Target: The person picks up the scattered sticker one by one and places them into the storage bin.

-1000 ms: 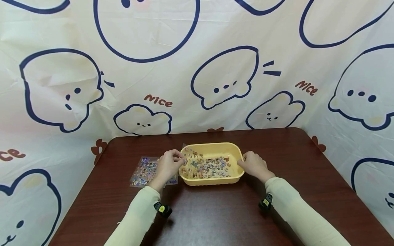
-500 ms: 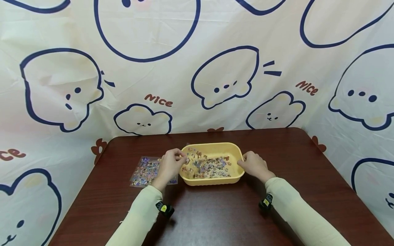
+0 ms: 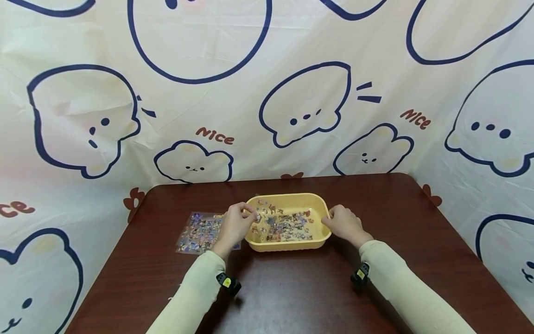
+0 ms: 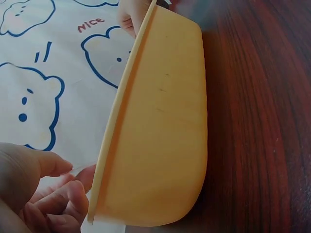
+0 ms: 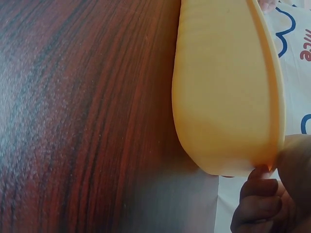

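Note:
A yellow plastic tray (image 3: 292,247) stands on the table with many small colourful sticker-like figures (image 3: 292,227) in its middle. My left hand (image 3: 237,226), at the tray's left rim, pinches the edge of a clear plastic sheet (image 3: 262,222) dotted with similar figures, which reaches over the tray's left part. In the left wrist view the tray wall hides that sheet, and the curled fingers (image 4: 60,199) show beside the rim. Across from it, my right hand (image 3: 345,225) grips the tray's right rim. The right wrist view shows thumb and fingers (image 5: 260,201) at that end.
Left of the tray, partly behind my left hand, clear sheets (image 3: 198,234) covered with small colourful figures lie on the dark brown table (image 3: 292,297). A white cloth with blue drawings (image 3: 292,106) hangs behind and on both sides.
My left hand has moved a little to the right, and the figured clear sheet has shifted right over the tray with it. Right hand and tray stay nearly still.

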A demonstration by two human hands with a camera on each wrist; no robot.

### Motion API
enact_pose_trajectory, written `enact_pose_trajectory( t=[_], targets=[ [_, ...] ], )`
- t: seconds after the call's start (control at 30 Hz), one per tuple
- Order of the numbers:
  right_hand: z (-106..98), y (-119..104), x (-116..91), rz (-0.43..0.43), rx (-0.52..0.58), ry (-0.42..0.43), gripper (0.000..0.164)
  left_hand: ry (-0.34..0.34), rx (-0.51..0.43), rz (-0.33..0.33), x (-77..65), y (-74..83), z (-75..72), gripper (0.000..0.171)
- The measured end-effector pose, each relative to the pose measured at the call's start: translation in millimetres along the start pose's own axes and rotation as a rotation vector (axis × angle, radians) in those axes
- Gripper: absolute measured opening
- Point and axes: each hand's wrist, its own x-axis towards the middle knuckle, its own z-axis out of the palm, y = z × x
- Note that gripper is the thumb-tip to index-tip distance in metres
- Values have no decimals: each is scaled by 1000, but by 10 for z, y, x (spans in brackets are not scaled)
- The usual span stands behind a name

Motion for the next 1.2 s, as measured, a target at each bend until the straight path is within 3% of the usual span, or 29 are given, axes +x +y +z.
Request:
enact_pose_trajectory(
  t=[0.37, 0.8, 0.97, 1.2],
  targets=[
    [11, 20, 17, -2, 0, 5, 32, -10, 46, 6, -7, 36, 7, 14],
    [14, 6, 12, 0, -1, 4, 32, -13, -39, -27, -1, 18, 21, 16],
    [18, 11, 9, -6, 9, 0, 33, -38, 16, -15, -12, 5, 25, 17],
    [20, 13, 10, -7, 5, 10, 34, -1, 120, 66, -28, 20, 10, 17]
  ],
)
